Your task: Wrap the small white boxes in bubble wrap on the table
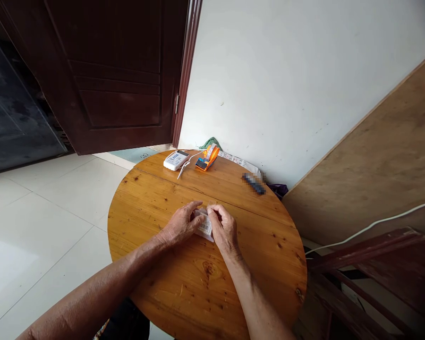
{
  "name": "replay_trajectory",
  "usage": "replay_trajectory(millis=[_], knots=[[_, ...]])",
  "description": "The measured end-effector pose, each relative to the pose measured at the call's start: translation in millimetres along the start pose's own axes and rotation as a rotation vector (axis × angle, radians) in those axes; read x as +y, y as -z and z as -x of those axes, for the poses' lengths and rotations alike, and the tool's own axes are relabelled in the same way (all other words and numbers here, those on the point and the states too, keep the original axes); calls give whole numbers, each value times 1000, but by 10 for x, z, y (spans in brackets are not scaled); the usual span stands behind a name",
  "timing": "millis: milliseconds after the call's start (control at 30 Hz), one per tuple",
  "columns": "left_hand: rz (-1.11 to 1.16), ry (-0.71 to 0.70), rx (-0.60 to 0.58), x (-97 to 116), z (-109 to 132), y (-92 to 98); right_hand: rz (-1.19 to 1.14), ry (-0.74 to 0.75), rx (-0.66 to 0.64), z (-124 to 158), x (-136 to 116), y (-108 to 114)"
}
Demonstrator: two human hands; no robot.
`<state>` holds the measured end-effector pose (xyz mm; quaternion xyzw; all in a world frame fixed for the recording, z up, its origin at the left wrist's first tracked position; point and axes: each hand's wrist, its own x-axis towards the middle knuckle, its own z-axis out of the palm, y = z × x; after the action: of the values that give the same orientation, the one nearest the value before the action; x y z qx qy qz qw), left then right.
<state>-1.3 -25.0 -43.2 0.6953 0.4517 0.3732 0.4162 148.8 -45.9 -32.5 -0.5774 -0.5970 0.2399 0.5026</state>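
A small clear packet point(204, 227) with a white printed label and barcode lies on the round wooden table point(269, 264), between my two hands. My left hand point(184, 221) rests at its left side, with thumb and fingers apart and the thumb on the label. At the upper right edge, my right hand point(225, 230) pinches a see-through flap of the packet between thumb and forefinger. My right hand hides part of the packet's right side.
Toward the table's far edge are a white box-shaped device point(176, 160) with a white cable, an orange tape dispenser point(208, 158) and a blurred dark object point(254, 183). A dark red wooden chair point(375, 255) stands at the right.
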Motion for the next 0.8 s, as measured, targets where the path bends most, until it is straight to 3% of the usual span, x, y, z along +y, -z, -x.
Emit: replay_trajectory(millis=[433,533,633,800], knots=[[-187,-52,86,4,23,-63,148,162,28,-8,152,-5],[-256,-215,106,-14,93,-42,140,129,28,-34,173,3],[-324,-398,56,-52,153,-20,99,99,30,-55,178,2],[-332,-404,32,-97,146,-4,55,76,10,-47,144,24]])
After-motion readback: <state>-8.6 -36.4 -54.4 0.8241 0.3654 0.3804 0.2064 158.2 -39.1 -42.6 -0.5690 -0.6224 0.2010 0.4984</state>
